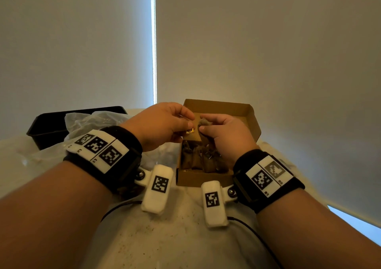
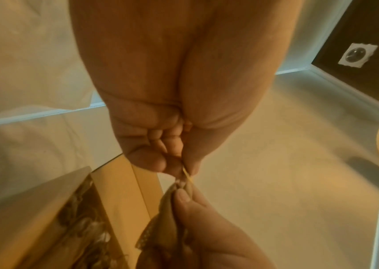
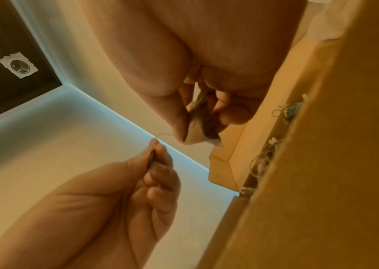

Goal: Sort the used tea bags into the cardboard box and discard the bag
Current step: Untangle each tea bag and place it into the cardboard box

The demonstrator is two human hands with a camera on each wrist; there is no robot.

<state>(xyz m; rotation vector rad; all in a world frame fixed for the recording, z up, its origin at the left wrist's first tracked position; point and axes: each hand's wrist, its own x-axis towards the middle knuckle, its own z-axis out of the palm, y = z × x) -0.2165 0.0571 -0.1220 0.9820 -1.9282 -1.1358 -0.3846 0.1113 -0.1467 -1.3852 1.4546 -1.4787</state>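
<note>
An open cardboard box (image 1: pixel 252 124) sits on the table ahead, with several brown used tea bags (image 1: pixel 199 158) packed in its near half. Above the box my right hand (image 1: pixel 218 128) pinches a damp brown tea bag (image 1: pixel 203 122) between thumb and fingers; the same tea bag (image 3: pixel 203 127) shows in the right wrist view. My left hand (image 1: pixel 165 122) is just left of it, fingers curled, pinching the bag's small yellow tag (image 1: pixel 190 131) and thin string (image 2: pixel 187 175). The two hands nearly touch. A crumpled clear plastic bag (image 1: pixel 86 122) lies to the left.
A black tray (image 1: pixel 44 128) stands at the back left, under the plastic bag. Tea crumbs speckle the pale table (image 1: pixel 165 237) near me. Window blinds (image 1: pixel 268 42) hang behind the table. Thin black cables (image 1: pixel 253 231) run from the wrist cameras.
</note>
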